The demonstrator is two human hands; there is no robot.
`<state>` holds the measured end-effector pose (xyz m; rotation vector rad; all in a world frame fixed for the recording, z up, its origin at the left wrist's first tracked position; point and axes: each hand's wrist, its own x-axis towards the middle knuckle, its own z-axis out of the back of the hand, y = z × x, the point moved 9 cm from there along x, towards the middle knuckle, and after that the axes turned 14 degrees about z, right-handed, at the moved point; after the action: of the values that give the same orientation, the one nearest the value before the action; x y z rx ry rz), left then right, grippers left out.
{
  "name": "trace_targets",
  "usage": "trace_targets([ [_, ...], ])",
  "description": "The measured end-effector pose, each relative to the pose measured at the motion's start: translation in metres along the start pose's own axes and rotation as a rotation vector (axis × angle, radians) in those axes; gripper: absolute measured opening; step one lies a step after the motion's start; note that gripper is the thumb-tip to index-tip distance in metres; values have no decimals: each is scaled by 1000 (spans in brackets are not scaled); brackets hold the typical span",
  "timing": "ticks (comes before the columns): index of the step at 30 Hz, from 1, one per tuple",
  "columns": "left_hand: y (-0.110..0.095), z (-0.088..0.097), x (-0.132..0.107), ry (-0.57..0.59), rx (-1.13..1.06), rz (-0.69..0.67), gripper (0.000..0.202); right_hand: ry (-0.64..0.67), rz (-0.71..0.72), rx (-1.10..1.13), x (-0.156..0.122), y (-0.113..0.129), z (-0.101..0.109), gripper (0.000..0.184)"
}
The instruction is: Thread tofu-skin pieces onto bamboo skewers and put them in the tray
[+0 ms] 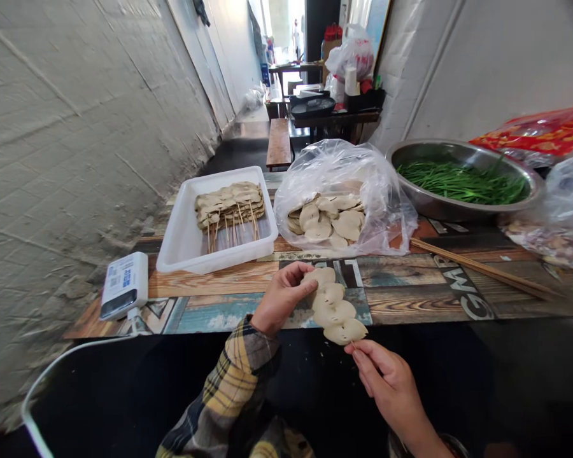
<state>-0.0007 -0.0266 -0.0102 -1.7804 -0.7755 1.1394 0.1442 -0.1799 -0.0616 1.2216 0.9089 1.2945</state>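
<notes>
A skewer of thin, pale, round slices [335,312] hangs between my two hands above the table's front edge. My left hand [284,294] pinches the slice at its far end between thumb and fingers. At the near end, my right hand [386,375] is closed on the stick, of which only a short piece shows. Beyond my hands, an open clear plastic bag [391,203] holds a heap of loose slices [337,219]. To its left stands a white plastic tray [176,235] with stacked finished skewers [229,203], their sticks pointing toward me.
A metal bowl of green chives [537,184] stands at the right, beside plastic bags [570,203]. Bare bamboo sticks [482,267] lie in front of it. A white power bank [125,285] with a cable sits at the left edge, near the wall [67,127].
</notes>
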Motion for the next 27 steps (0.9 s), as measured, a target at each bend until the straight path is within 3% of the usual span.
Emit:
trace_targets([
  [7,-1,-10,-5,93,-136,59,32,-5,43,-45,-3,-2,6,33],
  [27,3,-21,-15,51,-237,103,31,-104,217,-234,0,20,24,35],
])
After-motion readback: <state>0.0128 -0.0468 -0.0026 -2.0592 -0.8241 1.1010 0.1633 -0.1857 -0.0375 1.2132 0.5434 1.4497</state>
